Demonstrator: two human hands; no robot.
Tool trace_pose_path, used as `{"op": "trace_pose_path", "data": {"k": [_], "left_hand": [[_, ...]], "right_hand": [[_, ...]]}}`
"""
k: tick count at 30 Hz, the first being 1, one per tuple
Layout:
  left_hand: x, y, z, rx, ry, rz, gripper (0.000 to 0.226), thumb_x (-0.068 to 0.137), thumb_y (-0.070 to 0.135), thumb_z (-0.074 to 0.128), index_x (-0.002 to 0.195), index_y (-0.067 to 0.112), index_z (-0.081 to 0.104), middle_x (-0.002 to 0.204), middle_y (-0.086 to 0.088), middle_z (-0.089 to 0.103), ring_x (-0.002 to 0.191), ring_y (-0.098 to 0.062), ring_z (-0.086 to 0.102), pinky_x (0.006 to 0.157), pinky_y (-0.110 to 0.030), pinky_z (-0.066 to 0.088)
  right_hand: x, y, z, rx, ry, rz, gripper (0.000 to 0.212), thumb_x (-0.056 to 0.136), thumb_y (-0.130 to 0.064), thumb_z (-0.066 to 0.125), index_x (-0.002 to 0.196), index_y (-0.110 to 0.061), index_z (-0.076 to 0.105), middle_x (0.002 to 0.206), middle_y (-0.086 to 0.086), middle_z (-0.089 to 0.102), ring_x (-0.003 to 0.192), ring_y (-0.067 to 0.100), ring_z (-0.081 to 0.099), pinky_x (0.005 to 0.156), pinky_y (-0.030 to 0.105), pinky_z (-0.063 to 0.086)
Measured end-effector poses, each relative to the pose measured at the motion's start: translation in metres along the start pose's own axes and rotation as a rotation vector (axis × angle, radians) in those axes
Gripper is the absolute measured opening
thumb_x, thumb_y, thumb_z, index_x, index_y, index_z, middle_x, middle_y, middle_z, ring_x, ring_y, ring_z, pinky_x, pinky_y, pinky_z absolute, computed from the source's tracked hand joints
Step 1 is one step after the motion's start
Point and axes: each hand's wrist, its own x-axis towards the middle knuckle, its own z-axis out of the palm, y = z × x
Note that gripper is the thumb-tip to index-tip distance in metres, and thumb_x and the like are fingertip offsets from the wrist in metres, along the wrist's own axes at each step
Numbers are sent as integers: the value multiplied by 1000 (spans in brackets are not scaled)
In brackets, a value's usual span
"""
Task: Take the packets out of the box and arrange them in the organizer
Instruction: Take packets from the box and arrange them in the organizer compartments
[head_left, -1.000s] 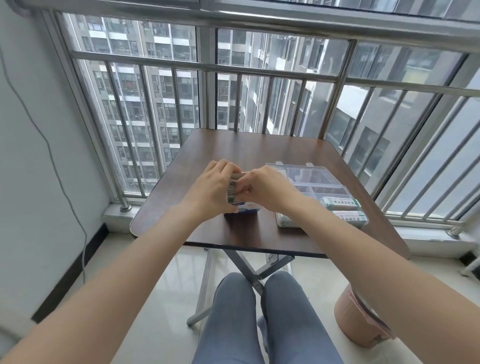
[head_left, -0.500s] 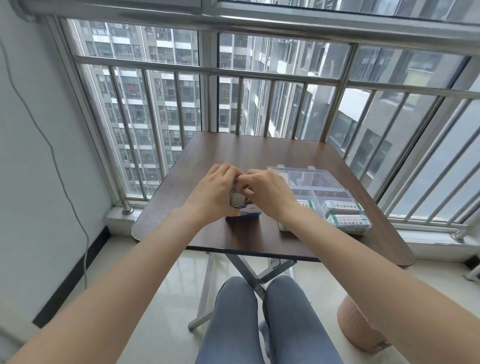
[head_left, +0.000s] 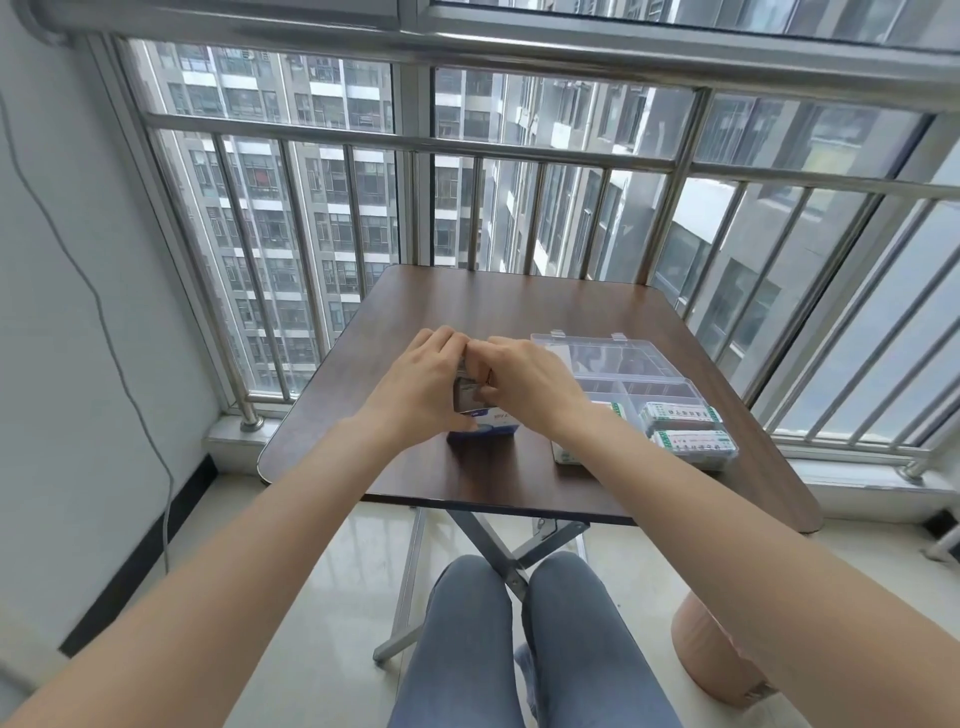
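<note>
A small blue and white box stands on the brown table, near its front edge. My left hand wraps the box's left side. My right hand pinches a silvery packet at the box's open top; most of the packet is hidden by my fingers. To the right lies a clear plastic organizer with its lid open. Two green and white packets fill its near right compartments, and another shows partly behind my right forearm.
The table is small, with a folding metal frame underneath. A metal window railing runs close behind and to the right. A pink bin stands on the floor at the right, and my knees are below the table edge.
Both hands stay on the box while my fingers work higher at its top. The camera view has tilted up a little, so the table sits lower in frame.
</note>
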Motion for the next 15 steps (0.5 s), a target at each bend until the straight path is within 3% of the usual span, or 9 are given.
{"op": "trace_pose_path", "data": {"k": [2,6,10,15], "left_hand": [[1,-1,-3,-29,-11,-10,66,61,28,85,114,9,50,112,-3,50,107,-20,40,84,-21,31],[5,0,-8,-72,-42,-10,72,61,28,85,121,13,50,118,1,50,112,-17,39,87,-19,30],[7,0,-8,-75,-70,-15,73,61,29,85,123,14,50,119,2,50,113,-15,38,87,-18,29],[11,-4,-9,-64,-75,-28,73,60,30,85,123,15,49,118,3,50,111,-14,38,85,-17,29]], "right_hand": [[-1,3,-2,24,-14,-5,20,80,-11,66,96,-12,54,92,4,60,77,24,51,63,32,41],[-1,8,-7,14,-63,-26,9,84,-17,66,86,-12,59,92,5,56,80,21,50,64,29,40],[3,9,-7,-14,-97,-20,8,85,-21,67,90,-15,66,95,2,58,81,16,50,67,31,44],[6,10,-8,-51,-48,21,13,88,-20,62,97,-20,71,101,2,67,92,23,59,68,29,42]]}}
